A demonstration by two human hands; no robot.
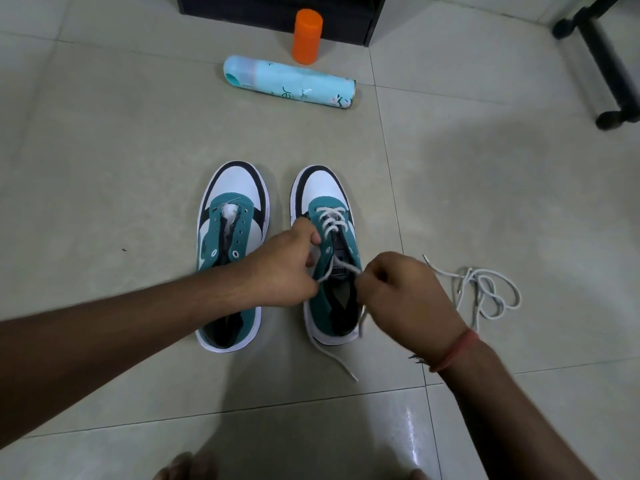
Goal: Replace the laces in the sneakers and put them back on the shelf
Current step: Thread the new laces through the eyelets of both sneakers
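Both hands work over the right-hand sneaker (327,251) in the single head view. Left hand (287,268) has its grip curled, pinching the white lace (330,216) at the shoe's left side; one end of that lace runs from under its fingers toward the tongue. Right hand (405,299) has its grip closed in a pinch on the other run of the same lace, just above the shoe's opening, and a loose tail (337,358) trails from the heel onto the floor (104,150).

As a judgement of progress: roughly the front half of this sneaker is laced, with about three crossings showing near the toe and the upper eyelets unthreaded. The left-hand sneaker (230,258) has no lace at all, its eyelets bare and its tongue exposed. So about a quarter of the lacing looks done, and returning the pair to the shelf has not begun. A dark piece of furniture (277,12) at the top edge may be that shelf, though I cannot tell.

Counting: two sneakers, side by side, toes pointing away. Two laces, one in the shoe and one loose lace (485,292) coiled on the floor to the right of the right hand. One pale blue spray can (289,81) lying on its side beyond the shoes, and one orange container (306,36) standing upright just behind it. A black frame with feet (606,64) stands at the upper right.
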